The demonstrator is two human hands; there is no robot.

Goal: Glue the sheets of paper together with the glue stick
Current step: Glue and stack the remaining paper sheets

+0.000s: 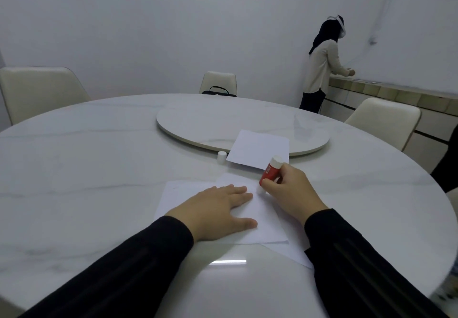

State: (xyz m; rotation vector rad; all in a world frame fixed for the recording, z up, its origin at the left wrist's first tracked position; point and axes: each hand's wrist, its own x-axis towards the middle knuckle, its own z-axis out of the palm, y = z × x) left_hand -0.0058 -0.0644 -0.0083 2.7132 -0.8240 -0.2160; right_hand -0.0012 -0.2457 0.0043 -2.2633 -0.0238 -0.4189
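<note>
Two overlapping white sheets (265, 226) lie on the round marble table (86, 169) in front of me. My left hand (218, 211) presses flat on them with straight fingers. My right hand (290, 191) grips a red glue stick (270, 171), tilted, its lower end touching the top sheet just right of my left fingertips. A third white sheet (260, 149) lies farther back, partly on the turntable. The glue stick's white cap (221, 157) stands upright to the left of that sheet.
A white turntable (210, 122) fills the table's middle. Cream chairs (39, 89) ring the table; the far one holds a black bag (218, 91). A person (322, 69) stands at a counter at the back right. A dark shape (446, 161) shows at the right edge.
</note>
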